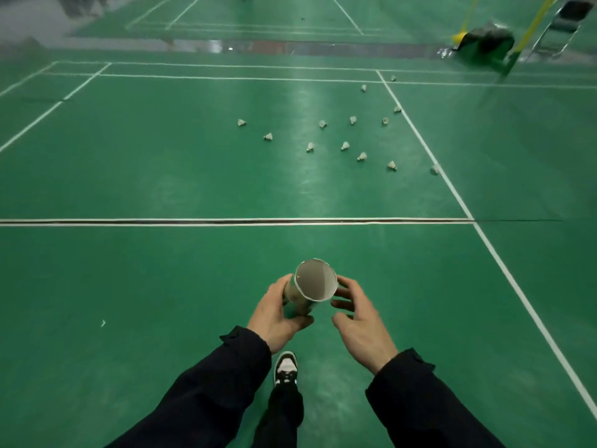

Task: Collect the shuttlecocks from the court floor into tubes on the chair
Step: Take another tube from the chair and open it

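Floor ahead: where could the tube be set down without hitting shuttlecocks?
Bare floor between the doubled line and the shoe, and left beyond that line. Crowded to the right by the sideline, where shuttlecocks are scattered. Left hand holds the tube.

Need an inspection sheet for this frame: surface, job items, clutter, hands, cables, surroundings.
Surface: green court floor with white lines, glossy in places.
Job's things: open cardboard tube, mouth toward the camera, inside looks empty; about fifteen shuttlecocks scattered on the floor ahead, mostly right of centre, some near the sideline.
Clutter: small white scrap on the floor at left.
Hands: left hand grips the tube; right hand beside the tube's rim, fingers loosely curled, holding nothing.
Cables: nothing seen.
Surroundings: dark bag and yellow net post at far right, folding chair behind them; person's shoe below the hands.
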